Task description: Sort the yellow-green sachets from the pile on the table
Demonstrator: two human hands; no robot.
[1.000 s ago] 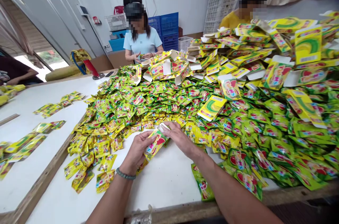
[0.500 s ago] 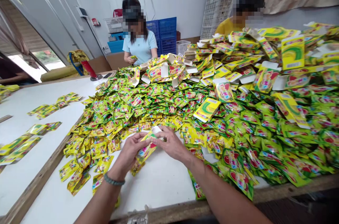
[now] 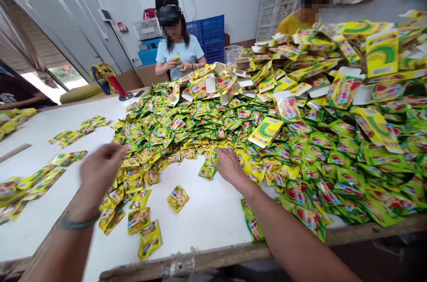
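Note:
My right hand (image 3: 230,165) is at the near edge of the packet heap, its fingers closed on a small green packet (image 3: 207,171) above the white table. My left hand (image 3: 102,175) is to the left, over the wooden strip, smeared by motion; its fingers look curled, and whether they hold anything does not show. Between my hands a yellow packet (image 3: 178,198) lies flat by itself. More yellow packets (image 3: 150,239) lie near my left forearm. The large heap of green packets (image 3: 187,124) spreads ahead and to the right.
Open yellow cartons (image 3: 300,50) are piled on the heap's back. Flat yellow cartons (image 3: 43,182) lie in rows at left. Across the table one co-worker (image 3: 180,53) handles a small packet; another person in yellow (image 3: 296,19) is behind the cartons. A wooden edge (image 3: 220,255) borders the front.
The small carton that both hands held is out of sight. My left hand has swung left, and my right hand has moved to a green packet. The view has shifted slightly.

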